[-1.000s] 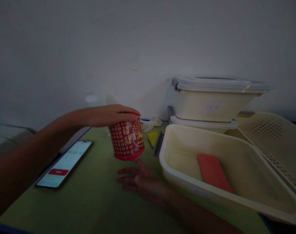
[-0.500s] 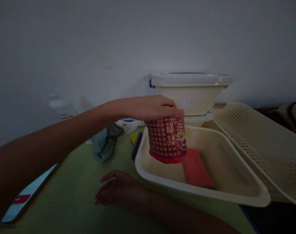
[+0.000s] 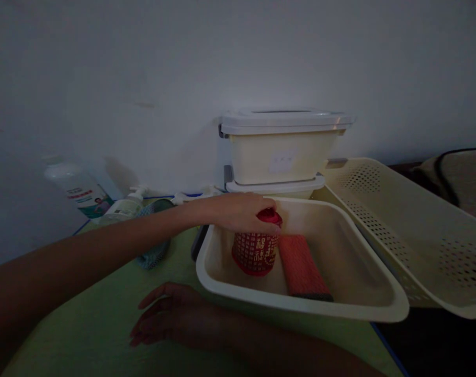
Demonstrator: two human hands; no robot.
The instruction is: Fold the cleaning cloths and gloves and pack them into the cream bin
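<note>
My left hand [image 3: 241, 212] reaches across from the left and grips a red canister [image 3: 257, 251] by its top. Rows of gold characters cover the canister's side, and part of its red top shows beside my thumb. It is upright inside the left end of a cream basin [image 3: 301, 309]; whether its base touches the floor of the basin I cannot tell. A flat red scrubbing sponge [image 3: 303, 267] lies in the basin just right of it. My right hand [image 3: 179, 314] hovers low over the green tabletop, in front of the basin, fingers loosely apart and holding nothing.
Behind the basin stand stacked lidded boxes [image 3: 281, 157]. A perforated cream basket [image 3: 410, 225] leans at the right. To the left are a white bottle [image 3: 79, 186], a pump bottle [image 3: 124, 207] and a grey-green cloth [image 3: 154, 256], partly behind my left arm.
My left hand has carried the canister right and lowered it into the basin. My right hand has drawn away from under it. The view has turned right, and the phone has left it.
</note>
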